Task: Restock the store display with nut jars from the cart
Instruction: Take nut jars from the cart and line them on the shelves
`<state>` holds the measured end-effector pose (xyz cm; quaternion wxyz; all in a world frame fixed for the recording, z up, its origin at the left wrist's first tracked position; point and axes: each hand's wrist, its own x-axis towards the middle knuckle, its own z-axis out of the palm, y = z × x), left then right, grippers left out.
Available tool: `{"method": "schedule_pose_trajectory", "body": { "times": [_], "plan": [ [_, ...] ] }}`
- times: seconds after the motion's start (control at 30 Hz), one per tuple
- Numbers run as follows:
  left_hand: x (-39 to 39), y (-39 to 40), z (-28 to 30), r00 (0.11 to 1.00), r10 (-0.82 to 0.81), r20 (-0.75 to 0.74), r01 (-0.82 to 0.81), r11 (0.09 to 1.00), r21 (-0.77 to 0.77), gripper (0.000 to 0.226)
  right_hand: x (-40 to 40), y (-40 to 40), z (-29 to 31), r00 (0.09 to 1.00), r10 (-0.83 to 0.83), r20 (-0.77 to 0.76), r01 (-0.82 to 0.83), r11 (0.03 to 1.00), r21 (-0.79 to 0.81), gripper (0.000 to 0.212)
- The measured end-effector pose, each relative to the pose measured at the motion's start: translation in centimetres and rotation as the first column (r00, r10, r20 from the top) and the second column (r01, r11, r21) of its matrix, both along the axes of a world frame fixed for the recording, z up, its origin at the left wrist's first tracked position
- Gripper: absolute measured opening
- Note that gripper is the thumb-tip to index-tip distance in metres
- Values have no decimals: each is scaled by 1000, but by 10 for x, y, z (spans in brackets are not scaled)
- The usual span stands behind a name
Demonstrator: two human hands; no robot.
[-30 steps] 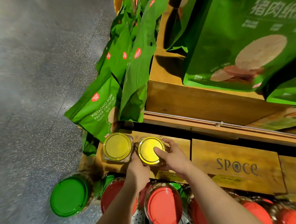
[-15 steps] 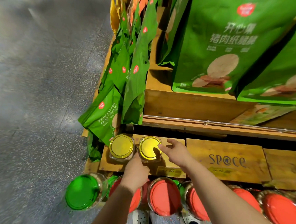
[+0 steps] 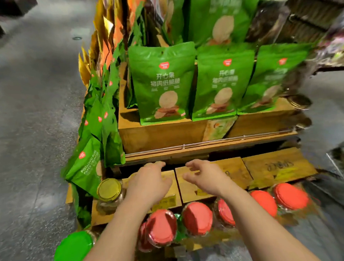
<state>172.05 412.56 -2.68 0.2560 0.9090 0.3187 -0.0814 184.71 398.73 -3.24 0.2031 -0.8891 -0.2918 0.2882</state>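
A clear nut jar with a yellow lid [image 3: 109, 190] stands on the low wooden crate shelf [image 3: 213, 174] at its left end. My left hand [image 3: 150, 182] hovers open just right of that jar, hiding the second yellow-lidded jar. My right hand [image 3: 206, 176] is open above the neighbouring crate, holding nothing. In front of the crates stand several jars with red lids [image 3: 197, 217] and one with a green lid [image 3: 73, 252] at the lower left.
Green snack bags [image 3: 163, 83] fill the wooden tier above the crates, and more bags [image 3: 89, 164] hang down the display's left side. Grey floor [image 3: 27, 118] lies to the left. Another dark display [image 3: 308, 9] is blurred at the upper right.
Both hands have let go of the yellow-lidded jars and spread open above the crates. The camera has tilted up, bringing more of the upper tier into view.
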Motion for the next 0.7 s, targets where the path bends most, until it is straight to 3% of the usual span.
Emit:
{"method": "schedule_pose_trajectory", "body": {
  "times": [0.17, 0.37, 0.53, 0.7],
  "plan": [
    [31, -74, 45, 975, -222, 7, 219, 966, 139, 61, 10, -90, 43, 987, -15, 160, 22, 999, -40, 54],
    [70, -203, 84, 885, -465, -30, 451, 839, 306, 62, 23, -234, 75, 943, -46, 331, 97, 986, -138, 60],
    [99, -325, 101, 808, -589, -34, 563, 753, 340, 61, 26, -374, 94, 921, -153, 357, 235, 951, -199, 63],
    [127, -448, 109, 712, -703, 0, 661, 670, 338, 57, 17, -512, 109, 885, -334, 324, 395, 908, -143, 66]
  ]
}}
